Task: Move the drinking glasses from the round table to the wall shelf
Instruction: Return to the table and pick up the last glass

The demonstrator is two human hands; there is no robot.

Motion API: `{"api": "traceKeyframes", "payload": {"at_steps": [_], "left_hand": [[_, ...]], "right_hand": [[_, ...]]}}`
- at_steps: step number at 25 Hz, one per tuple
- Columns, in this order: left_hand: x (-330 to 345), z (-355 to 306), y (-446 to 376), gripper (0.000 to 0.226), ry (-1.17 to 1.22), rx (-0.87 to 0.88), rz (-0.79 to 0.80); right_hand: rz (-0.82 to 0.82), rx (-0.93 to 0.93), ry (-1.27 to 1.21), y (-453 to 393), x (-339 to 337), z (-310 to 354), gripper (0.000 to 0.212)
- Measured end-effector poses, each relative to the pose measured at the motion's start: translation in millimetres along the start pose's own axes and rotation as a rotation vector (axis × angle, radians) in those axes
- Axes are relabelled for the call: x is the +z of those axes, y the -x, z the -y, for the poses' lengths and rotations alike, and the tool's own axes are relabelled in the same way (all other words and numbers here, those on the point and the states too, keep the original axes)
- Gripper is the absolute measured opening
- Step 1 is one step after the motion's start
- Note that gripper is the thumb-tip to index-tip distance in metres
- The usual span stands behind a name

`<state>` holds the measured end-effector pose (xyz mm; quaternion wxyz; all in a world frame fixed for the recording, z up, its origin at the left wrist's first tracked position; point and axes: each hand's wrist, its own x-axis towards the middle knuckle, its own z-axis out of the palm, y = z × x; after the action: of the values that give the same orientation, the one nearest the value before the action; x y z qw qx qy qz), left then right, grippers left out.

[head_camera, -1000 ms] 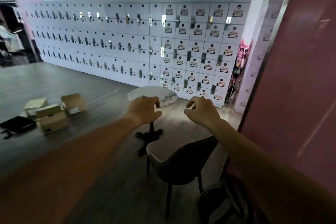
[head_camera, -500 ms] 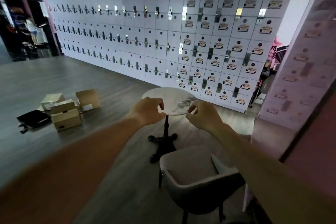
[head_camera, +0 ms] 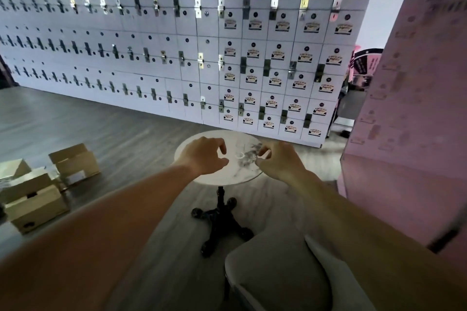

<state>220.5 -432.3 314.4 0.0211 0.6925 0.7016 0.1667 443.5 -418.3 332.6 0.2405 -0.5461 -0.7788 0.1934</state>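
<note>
Cardboard boxes (head_camera: 38,192) on floor at left, flaps open, contents not visible. Left hand (head_camera: 202,156) over the round table (head_camera: 192,174), fingers curled, half spread, holding nothing. Glass (head_camera: 240,150) on the tabletop between both hands, blurred. Right hand (head_camera: 279,163) just beside it, fingers narrowed near the rim; contact unclear.

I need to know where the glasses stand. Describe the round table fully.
The round table has a white, marble-looking top with grey veining, on one dark column ending in a black spreading foot. It stands upright on the wood floor before the locker wall, a grey chair nearer the camera. At least one clear glass stands on it, between both hands.
</note>
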Motion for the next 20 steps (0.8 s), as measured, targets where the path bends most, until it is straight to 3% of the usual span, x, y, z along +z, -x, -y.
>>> {"api": "traceKeyframes", "payload": {"at_steps": [11,20], "left_hand": [[73.3,76.4,-154.9,0.021,0.014,-0.015,0.111],[116.7,102.8,-283.8,0.022,0.010,-0.055,0.189]], "right_hand": [[0.041,0.118,0.015,-171.3,64.8,-37.0,0.018],[0.109,0.188,-0.022,-308.5,94.3,-86.3,0.022]]}}
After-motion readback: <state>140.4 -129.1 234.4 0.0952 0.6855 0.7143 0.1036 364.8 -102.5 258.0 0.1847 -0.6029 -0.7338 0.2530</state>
